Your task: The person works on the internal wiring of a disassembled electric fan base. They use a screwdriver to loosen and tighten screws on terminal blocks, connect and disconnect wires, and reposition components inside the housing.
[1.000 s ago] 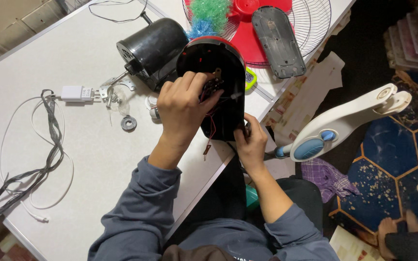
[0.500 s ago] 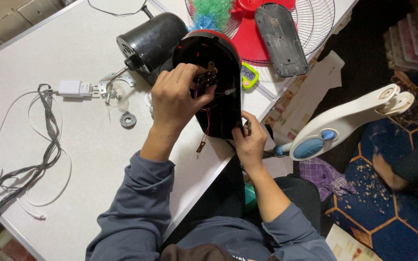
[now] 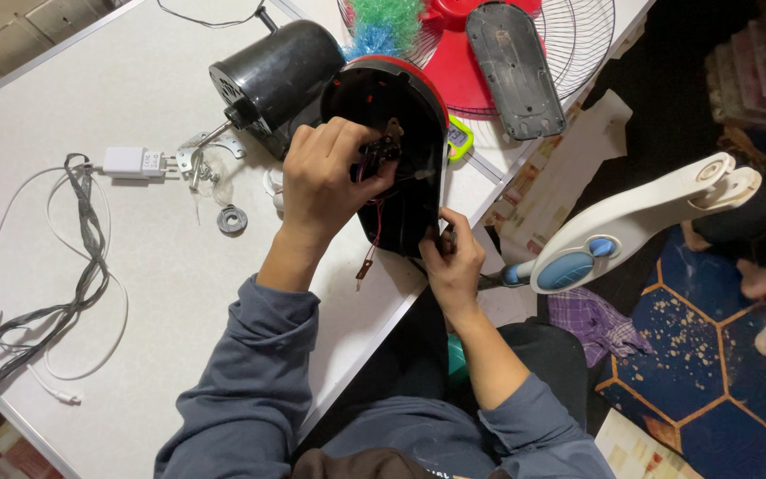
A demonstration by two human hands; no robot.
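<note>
Right hand [image 3: 454,262] at 6 o'clock of frame centre, clenched on lower edge of black fan housing [image 3: 401,168], pinning it at table edge. Left hand [image 3: 325,182] at 10 o'clock of right hand, fingers curled inside open housing, pinching small switch part [image 3: 387,146] with red wires [image 3: 374,226] trailing down to a loose terminal. Housing oval, red-rimmed, open side up, on white table [image 3: 90,106] near its right edge. Black fan motor [image 3: 277,75] touching housing at 10 o'clock. Metal ring [image 3: 232,219] and small bracket parts [image 3: 201,160] at 9 o'clock of left hand. White plug adapter [image 3: 126,161], grey and white cables [image 3: 82,257] farther at 9. Red fan blade [image 3: 467,75], dark cover plate [image 3: 511,66], wire fan guard [image 3: 578,35] at 12–1 o'clock. White and blue stand piece [image 3: 631,222] off table at 3 o'clock.
</note>
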